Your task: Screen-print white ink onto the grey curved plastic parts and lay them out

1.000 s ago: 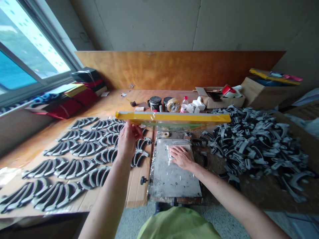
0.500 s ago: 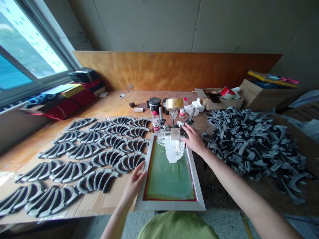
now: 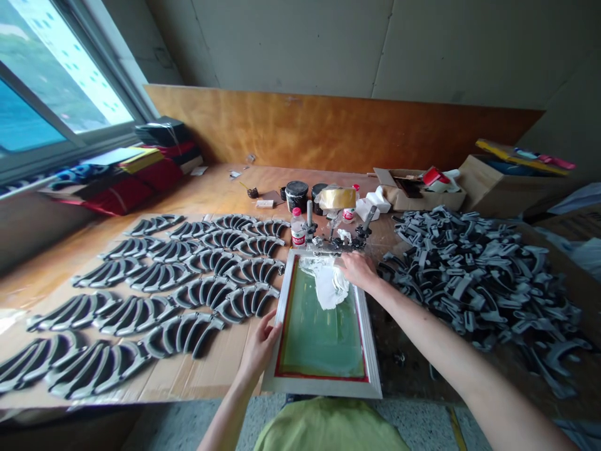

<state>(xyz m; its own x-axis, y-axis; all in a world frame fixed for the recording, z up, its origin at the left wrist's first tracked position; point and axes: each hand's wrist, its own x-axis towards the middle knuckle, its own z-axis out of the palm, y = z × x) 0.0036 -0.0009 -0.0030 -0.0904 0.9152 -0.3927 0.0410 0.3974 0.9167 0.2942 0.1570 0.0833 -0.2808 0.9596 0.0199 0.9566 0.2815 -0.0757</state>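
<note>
Through the head view I see my left hand (image 3: 257, 344) at the left rail of a rectangular silver metal frame (image 3: 328, 388), its fingers bent against the outer edge; I cannot tell whether they grasp the rail or only rest there. My right hand (image 3: 359, 269) is at the far right corner, fingers curled in beside a thick white paste (image 3: 331, 288); what they may be clasping is hidden. The frame lies in front of me, around a translucent green mesh (image 3: 314, 338) bordered in red, with the paste spread over its far end. Its near rail sits at the table's front edge, just before my green shirt (image 3: 328, 426).

On the left, a strip of brown cardboard sheet (image 3: 220, 363) gives my left hand room beside the neat rows of curved grey-and-black parts (image 3: 201, 341). On the right, a dark stretch of tabletop separates the right rail from a loose heap of similar grey-and-black parts (image 3: 474, 275), my forearm crossing its near side. Beyond the far rail it is tighter: black metal clamps (image 3: 364, 232) stand right behind, a red-capped clear bottle (image 3: 297, 228) near the left corner.
</note>
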